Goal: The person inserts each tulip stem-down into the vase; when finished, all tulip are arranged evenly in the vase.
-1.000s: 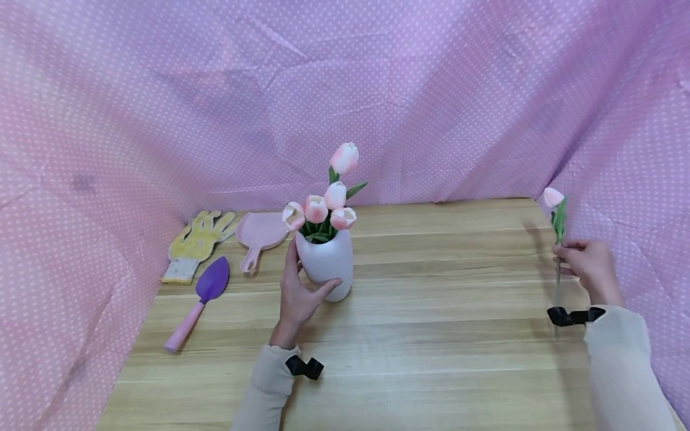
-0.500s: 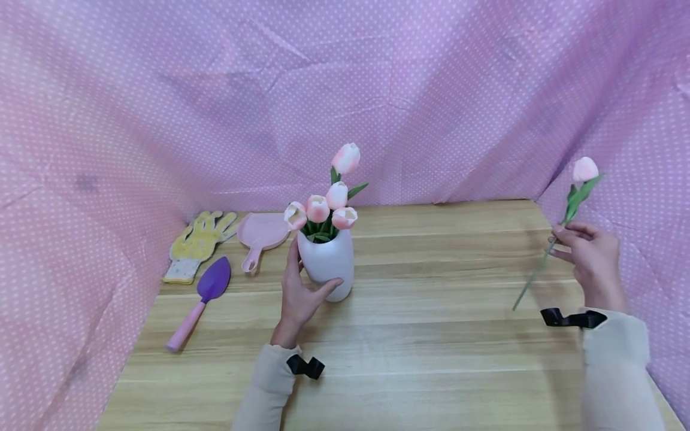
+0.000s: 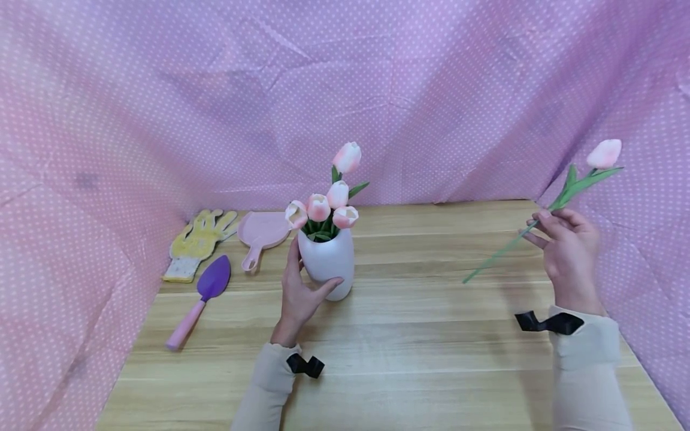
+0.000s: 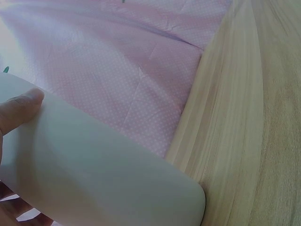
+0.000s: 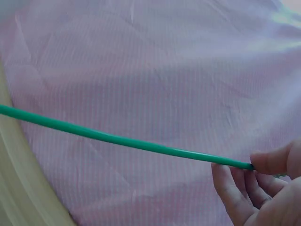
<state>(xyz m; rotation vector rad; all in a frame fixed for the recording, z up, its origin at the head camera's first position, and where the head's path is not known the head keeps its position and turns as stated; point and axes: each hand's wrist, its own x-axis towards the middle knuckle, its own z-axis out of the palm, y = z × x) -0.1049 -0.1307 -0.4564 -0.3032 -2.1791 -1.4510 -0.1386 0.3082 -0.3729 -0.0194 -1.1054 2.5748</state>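
Note:
A white vase (image 3: 330, 260) stands on the wooden table, holding several pink-and-white tulips (image 3: 318, 208) with green leaves. My left hand (image 3: 299, 299) grips the vase from its left side, thumb across the front; its other fingers are partly hidden behind the vase. In the left wrist view the vase wall (image 4: 103, 160) fills the lower left. At the right, my right hand (image 3: 572, 254) pinches a single tulip (image 3: 604, 154) by its stem just under the leaves. The green stem (image 5: 113, 139) slants down and left, its cut end pointing toward the vase side.
To the left on the table (image 3: 409, 359) lie a purple trowel (image 3: 214, 278) with a pink handle, a yellow-and-white glove (image 3: 195, 242) and a pink dustpan-like scoop (image 3: 262, 230). A pink dotted cloth (image 3: 377, 90) hangs around the back and sides.
My right hand has moved left, tilting the tulip from upright to a slant, with bloom up right and stem end swung left. The left hand and vase stay nearly still.

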